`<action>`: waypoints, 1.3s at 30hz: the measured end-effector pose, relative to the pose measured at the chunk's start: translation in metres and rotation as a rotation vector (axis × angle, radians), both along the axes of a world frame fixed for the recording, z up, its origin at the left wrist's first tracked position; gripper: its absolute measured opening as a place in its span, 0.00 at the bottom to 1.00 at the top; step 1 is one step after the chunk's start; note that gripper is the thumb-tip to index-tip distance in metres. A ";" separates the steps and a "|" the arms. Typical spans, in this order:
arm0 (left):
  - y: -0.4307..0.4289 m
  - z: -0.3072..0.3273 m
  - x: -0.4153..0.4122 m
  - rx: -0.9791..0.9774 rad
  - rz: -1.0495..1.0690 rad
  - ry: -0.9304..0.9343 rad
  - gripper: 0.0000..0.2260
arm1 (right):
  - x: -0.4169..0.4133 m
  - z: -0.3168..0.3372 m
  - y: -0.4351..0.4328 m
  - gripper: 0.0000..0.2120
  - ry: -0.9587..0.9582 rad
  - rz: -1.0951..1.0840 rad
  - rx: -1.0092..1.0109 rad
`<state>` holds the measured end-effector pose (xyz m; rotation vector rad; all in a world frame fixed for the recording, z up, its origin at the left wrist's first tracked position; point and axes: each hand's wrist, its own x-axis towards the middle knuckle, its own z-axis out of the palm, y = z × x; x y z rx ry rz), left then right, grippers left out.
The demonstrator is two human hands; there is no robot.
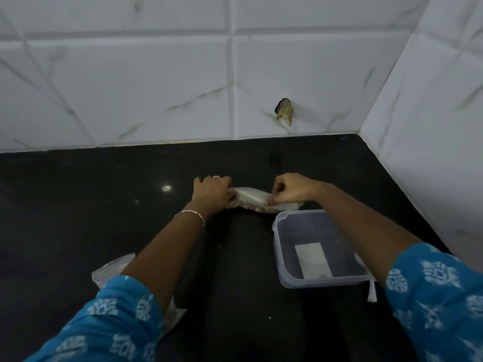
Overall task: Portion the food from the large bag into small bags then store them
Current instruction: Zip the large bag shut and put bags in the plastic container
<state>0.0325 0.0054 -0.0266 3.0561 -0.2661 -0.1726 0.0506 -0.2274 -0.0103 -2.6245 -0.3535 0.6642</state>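
Toward the back of the surface [78, 205]: a small bag [251, 198] lies flat between both hands, short of the wall, its long side running left to right.
Bag contents: clear plastic with pale and brownish food showing along the near edge; what the food is cannot be told.
Left hand [213, 190]: knuckles up, fingers curled over the bag's left end and gripping it; the fingertips are hidden.
Right hand [290, 190]: thumb and fingers pinch the bag's upper edge near its right end; a little of the bag sticks out past the hand to the right.
Box [321, 246]: clear, lidless, rectangular, just nearer than the bag and partly under the right forearm; a white rectangle [311, 259] shows at its bottom, inside or beneath cannot be told.
Strip [371, 291]: white, at the box's near right corner.
Plastic [112, 267]: clear, crumpled, on the near left of the surface, partly hidden by the left forearm; whether it is the large bag cannot be told.
Surface finish: black and glossy, with a spot of light left of the left hand.
Wall [130, 74]: white marbled tiles, meeting a side wall in a corner at right; a rough dark hole [283, 111] sits above the bag.
Wear: bracelet [190, 214] on the left wrist, ring [216, 176] on the left hand, blue sleeves [112, 322] with white print.
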 end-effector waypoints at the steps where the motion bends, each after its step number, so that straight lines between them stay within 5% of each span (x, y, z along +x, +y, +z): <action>1: -0.001 0.004 -0.003 -0.053 0.004 0.006 0.16 | -0.003 0.002 -0.001 0.19 -0.015 0.012 -0.010; 12: -0.042 0.086 -0.029 -0.511 0.040 -0.096 0.07 | -0.048 0.091 -0.057 0.11 -0.255 -0.206 0.303; 23: -0.106 0.072 -0.105 -0.678 0.017 0.027 0.05 | -0.147 0.083 -0.103 0.08 -0.341 -0.245 0.088; 33: -0.120 0.067 -0.136 -0.461 -0.151 -0.009 0.15 | -0.159 0.055 -0.073 0.07 -0.407 -0.321 -0.164; 39: -0.134 0.066 -0.143 -0.074 -0.285 0.028 0.11 | -0.166 0.045 -0.056 0.08 -0.521 -0.218 -0.503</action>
